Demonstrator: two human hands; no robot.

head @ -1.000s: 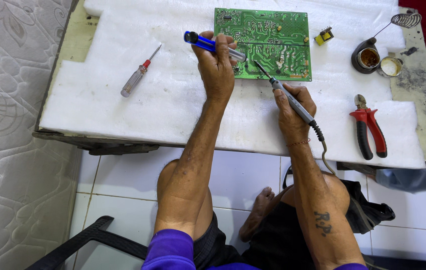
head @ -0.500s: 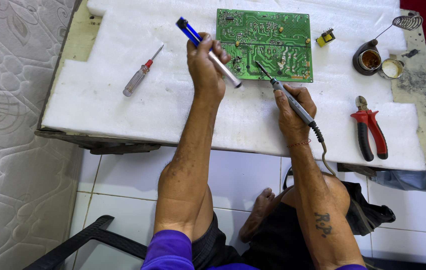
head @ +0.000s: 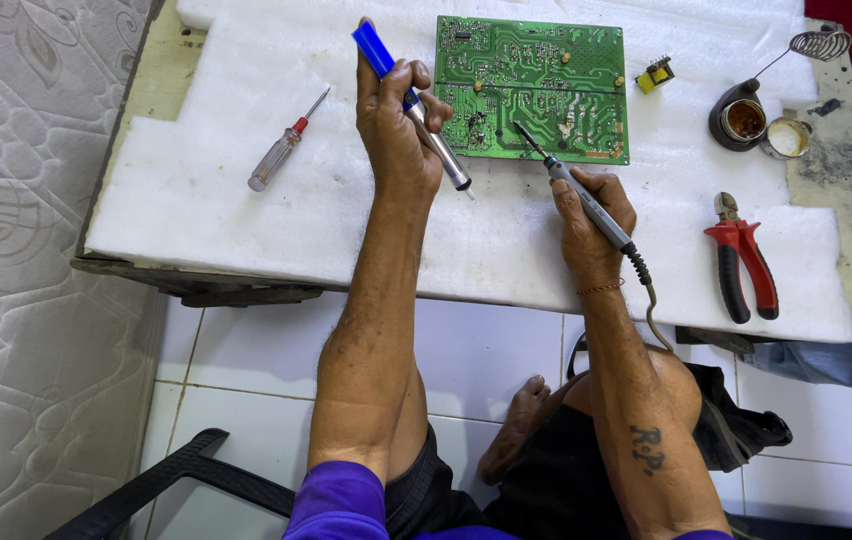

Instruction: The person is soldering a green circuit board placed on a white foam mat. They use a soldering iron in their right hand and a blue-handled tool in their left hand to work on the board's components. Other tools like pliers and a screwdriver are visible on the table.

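A green circuit board lies solder side up on white foam padding. My left hand grips a blue and silver desoldering pump, held tilted, its tip pointing down toward the foam just left of the board. My right hand holds a grey soldering iron like a pen, its tip resting at the board's lower middle. The iron's cord runs down past my wrist.
A screwdriver with a clear and red handle lies at the left on the foam. Red-handled cutters lie at the right. A small yellow component, a flux tin, its lid and a coiled wire stand sit at the back right.
My left hand has pulled the desoldering pump away from the board, leftward and up, turning it steeper. My right hand and the soldering iron have stayed in place.
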